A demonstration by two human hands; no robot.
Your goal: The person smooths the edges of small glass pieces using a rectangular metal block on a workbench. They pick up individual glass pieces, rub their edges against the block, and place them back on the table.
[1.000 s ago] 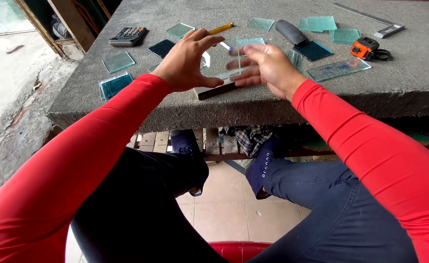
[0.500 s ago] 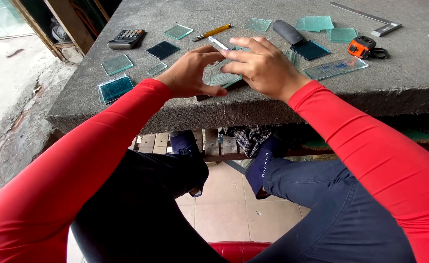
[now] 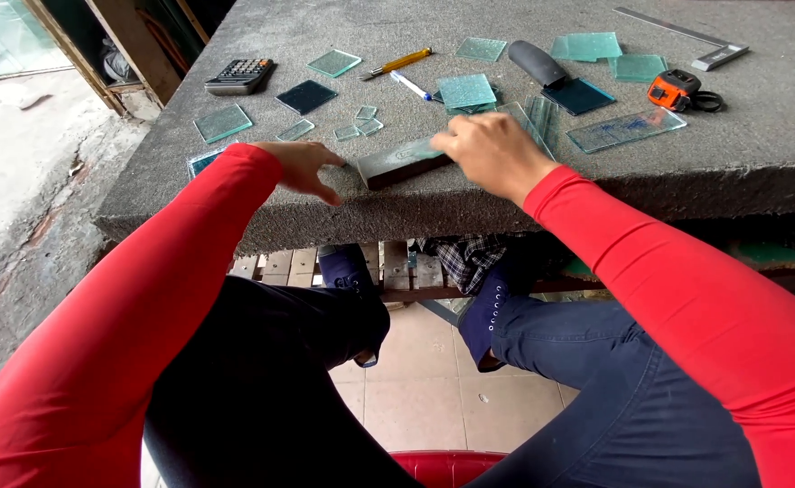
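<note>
One head-worn camera looks steeply down and forward over the table's [image 3: 506, 194] near edge, probably from close above.

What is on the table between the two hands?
In the head view, a dark rectangular sharpening-stone block lies between the left hand and right hand. The right hand presses a small glass piece on it.

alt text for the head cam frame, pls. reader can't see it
A seated person in red sleeves works at a grey slab table: the right hand holds a small glass piece against a dark rectangular block, while the left hand rests on the table beside the block. Cut glass pieces, a calculator, a tape measure and a yellow-handled tool lie scattered beyond.
</note>
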